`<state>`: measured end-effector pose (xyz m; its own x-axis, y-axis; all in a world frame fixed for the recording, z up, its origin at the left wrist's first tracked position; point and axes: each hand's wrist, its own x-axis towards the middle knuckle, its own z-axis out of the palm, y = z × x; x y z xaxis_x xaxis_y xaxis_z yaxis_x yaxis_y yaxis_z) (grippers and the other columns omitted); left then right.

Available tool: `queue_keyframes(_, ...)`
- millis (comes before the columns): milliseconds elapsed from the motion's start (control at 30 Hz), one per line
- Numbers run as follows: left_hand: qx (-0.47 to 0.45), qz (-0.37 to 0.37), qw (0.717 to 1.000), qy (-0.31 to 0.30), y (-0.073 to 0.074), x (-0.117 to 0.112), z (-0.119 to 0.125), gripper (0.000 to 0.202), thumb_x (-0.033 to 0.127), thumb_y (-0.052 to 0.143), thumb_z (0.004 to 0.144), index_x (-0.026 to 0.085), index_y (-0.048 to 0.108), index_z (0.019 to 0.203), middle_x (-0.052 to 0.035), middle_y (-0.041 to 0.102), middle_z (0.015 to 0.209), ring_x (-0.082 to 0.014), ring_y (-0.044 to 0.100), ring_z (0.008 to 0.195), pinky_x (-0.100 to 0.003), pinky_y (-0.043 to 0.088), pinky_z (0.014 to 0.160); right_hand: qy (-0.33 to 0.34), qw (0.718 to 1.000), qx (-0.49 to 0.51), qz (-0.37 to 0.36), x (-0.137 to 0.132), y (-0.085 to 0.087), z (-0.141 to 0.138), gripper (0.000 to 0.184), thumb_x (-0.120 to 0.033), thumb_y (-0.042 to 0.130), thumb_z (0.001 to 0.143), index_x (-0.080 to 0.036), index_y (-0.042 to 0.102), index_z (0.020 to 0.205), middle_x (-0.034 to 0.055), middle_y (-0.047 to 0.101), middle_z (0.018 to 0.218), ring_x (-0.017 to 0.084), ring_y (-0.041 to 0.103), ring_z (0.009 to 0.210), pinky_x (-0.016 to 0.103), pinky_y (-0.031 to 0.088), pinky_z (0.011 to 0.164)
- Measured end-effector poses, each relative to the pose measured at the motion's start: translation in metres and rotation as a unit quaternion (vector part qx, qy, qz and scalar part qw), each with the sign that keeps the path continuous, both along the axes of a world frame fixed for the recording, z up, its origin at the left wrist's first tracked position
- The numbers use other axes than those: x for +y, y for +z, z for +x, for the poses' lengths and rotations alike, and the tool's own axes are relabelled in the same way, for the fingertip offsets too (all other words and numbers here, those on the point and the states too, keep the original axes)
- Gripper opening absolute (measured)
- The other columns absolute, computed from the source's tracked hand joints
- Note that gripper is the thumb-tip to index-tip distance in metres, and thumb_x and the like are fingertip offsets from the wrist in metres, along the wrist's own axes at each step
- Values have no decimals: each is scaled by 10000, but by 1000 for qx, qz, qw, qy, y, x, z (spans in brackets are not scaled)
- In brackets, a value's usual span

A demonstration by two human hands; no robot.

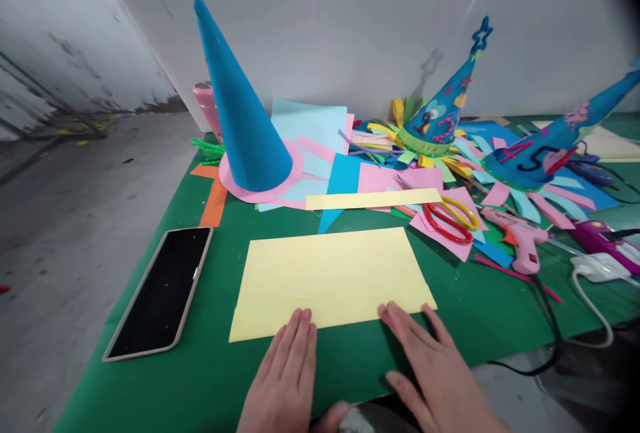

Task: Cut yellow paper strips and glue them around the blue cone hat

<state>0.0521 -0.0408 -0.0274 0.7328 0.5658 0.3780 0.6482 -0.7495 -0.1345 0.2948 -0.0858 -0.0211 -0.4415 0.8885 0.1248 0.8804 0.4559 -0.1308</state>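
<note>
A sheet of pale yellow paper lies flat in front of me on the green table. Its near edge is under the fingertips of both hands. My left hand rests with straight fingers laid side by side on the edge, left of the middle. Toward the right corner, my right hand touches the same edge, its fingers stretched out and the thumb apart. Neither hand grips anything. Beyond the sheet lies a narrow yellow paper strip, with scissors with red and yellow handles at its right end.
A phone lies at the left. Behind stands a plain blue paper cone on a pink ring. Two decorated party hats, one blue with a star, one numbered, stand at the right. A pink glue gun lies nearer, trailing a cord.
</note>
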Motion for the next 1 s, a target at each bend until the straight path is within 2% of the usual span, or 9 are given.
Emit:
queue_keyframes(67, 5, -4, 1000, 16, 2, -1, -13, 786, 604, 483, 699, -33, 465, 1160, -243, 518, 1185, -334, 446, 1126, -379, 351, 890, -33, 999, -16, 8, -8, -3, 20, 674, -274, 429, 839, -12, 107, 1370, 90, 431, 1325, 190, 313, 1265, 414, 42, 1054)
queue_keyframes(167, 16, -20, 998, 54, 3, -1, -35, 815, 575, 488, 710, -30, 381, 1246, -244, 485, 1217, -335, 438, 1135, -393, 361, 879, -70, 997, -32, 15, -19, -8, 43, 699, -278, 428, 834, 4, 80, 1371, 102, 444, 1314, 197, 334, 1251, 423, 71, 1051)
queue_keyframes(367, -14, -39, 995, 89, 1, -3, -59, 774, 480, 474, 769, -10, 260, 1328, -239, 407, 1287, -347, 378, 1187, -430, 326, 919, -132, 991, -21, 18, -26, -7, 61, 644, -303, 419, 842, -55, 157, 1375, 88, 503, 1272, 224, 351, 1231, 418, 189, 1015)
queue_keyframes(467, -36, -63, 991, 109, 3, -7, -56, 683, 375, 498, 787, 31, 266, 1329, -217, 365, 1327, -337, 341, 1218, -449, 297, 959, -161, 984, 52, 50, -12, 3, 53, 548, -290, 422, 837, -117, 268, 1333, 104, 503, 1248, 259, 367, 1205, 429, 277, 964)
queue_keyframes(567, -82, -70, 982, 156, 6, -7, -52, 578, 288, 513, 792, 87, 318, 1297, -198, 371, 1318, -328, 354, 1208, -464, 320, 949, -121, 985, 109, 56, 17, 13, 29, 515, -308, 477, 820, -165, 318, 1288, 110, 503, 1193, 247, 430, 1120, 380, 370, 888)
queue_keyframes(667, -121, -69, 970, 199, 11, -2, -54, 485, 271, 517, 797, 133, 379, 1241, -179, 409, 1273, -312, 401, 1161, -444, 382, 896, -25, 994, 99, -24, 50, 22, 1, 496, -355, 517, 796, -216, 357, 1245, 81, 506, 1174, 231, 441, 1086, 377, 378, 886)
queue_keyframes(800, -151, -61, 955, 246, 20, 5, -60, 418, 293, 510, 807, 171, 409, 1194, -154, 474, 1188, -289, 460, 1088, -429, 420, 857, -4, 987, 77, -138, 82, 33, -22, 401, -440, 562, 738, -244, 484, 1080, 48, 559, 1060, 248, 482, 973, 433, 394, 802)
queue_keyframes(900, -154, -93, 950, 255, 23, 11, -61, 402, 313, 497, 816, 185, 407, 1186, -139, 484, 1170, -270, 468, 1080, -402, 440, 842, 1, 978, 83, -193, 91, 38, -26, 319, -455, 587, 716, -247, 526, 950, 22, 585, 945, 230, 502, 880, 423, 390, 757)
queue_keyframes(1000, -143, -123, 954, 235, 22, 21, -59, 429, 314, 491, 814, 180, 386, 1208, -134, 492, 1155, -261, 469, 1077, -400, 441, 840, 15, 972, 104, -208, 88, 39, -26, 237, -426, 589, 733, -241, 535, 871, 9, 593, 889, 205, 512, 835, 401, 382, 758)
